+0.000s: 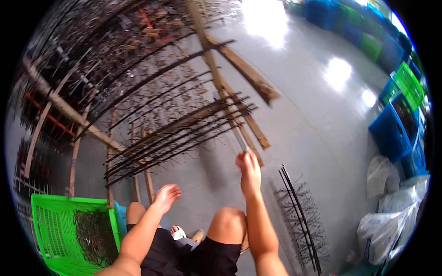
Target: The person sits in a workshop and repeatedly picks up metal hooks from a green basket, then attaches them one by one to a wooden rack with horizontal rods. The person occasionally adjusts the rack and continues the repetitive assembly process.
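Note:
My right hand [249, 171] is closed beside the lower end of a wooden rack [209, 62]. A thin grey strip [239, 138] runs up from its fingertips, but blur hides how it is gripped. My left hand [166, 198] is in the air before my left knee, fingers loosely stretched out and nothing in them. Several dark rods with small wire hooks [177, 154] lie across the rack, just beyond both hands. To my left stands a green plastic basket [55, 202] with a tangle of dark wire pieces [95, 237] inside.
On the floor at my right lie dark rods with branching wires [299, 216]. Farther right are white plastic bags [384, 230] and blue crates [389, 131], with a green crate [408, 85] among them. More hook-laden rods [124, 50] fill the racks at the far left.

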`<state>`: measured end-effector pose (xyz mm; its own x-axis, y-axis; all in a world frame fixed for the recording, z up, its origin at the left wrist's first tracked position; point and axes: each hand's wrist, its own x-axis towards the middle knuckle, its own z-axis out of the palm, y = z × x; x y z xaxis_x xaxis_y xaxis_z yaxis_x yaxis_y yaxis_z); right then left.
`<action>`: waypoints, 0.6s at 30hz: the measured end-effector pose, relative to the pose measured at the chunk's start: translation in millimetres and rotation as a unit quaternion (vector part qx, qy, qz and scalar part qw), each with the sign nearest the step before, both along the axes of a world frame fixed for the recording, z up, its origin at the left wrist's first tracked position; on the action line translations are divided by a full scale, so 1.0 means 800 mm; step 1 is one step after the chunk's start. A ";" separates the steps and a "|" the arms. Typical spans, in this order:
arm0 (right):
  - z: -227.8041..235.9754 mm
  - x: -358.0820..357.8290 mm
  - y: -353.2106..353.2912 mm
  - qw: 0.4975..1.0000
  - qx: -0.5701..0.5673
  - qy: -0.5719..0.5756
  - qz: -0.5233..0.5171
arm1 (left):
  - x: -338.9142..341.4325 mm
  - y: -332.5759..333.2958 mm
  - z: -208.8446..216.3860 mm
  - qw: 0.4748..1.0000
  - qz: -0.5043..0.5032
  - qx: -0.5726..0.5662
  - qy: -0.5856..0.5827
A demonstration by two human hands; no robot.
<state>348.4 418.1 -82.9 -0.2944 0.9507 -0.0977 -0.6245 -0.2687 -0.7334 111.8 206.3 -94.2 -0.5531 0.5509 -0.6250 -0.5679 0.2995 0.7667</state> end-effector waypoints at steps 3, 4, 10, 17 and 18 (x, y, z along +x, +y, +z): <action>-0.020 -0.108 0.119 0.986 -0.142 0.092 -0.004 | -0.113 -0.120 -0.047 0.940 0.314 0.133 0.008; -0.024 -0.123 0.134 0.984 -0.125 0.121 0.041 | -0.132 -0.153 -0.049 0.895 0.408 0.178 0.020; 0.008 -0.164 0.184 0.971 -0.102 0.187 0.109 | -0.217 -0.175 -0.015 0.774 0.447 0.444 -0.061; 0.032 -0.119 0.158 0.952 -0.156 0.236 0.118 | -0.262 -0.140 0.033 0.753 0.395 0.514 -0.117; 0.033 -0.110 0.147 0.957 -0.153 0.223 0.105 | -0.263 -0.144 0.035 0.747 0.389 0.522 -0.134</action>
<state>260.5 535.4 -56.8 -0.5526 0.8134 -0.1818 -0.7661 -0.5816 -0.2733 -98.3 91.3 -66.0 -0.8919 0.3921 -0.2253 -0.4336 -0.8830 0.1796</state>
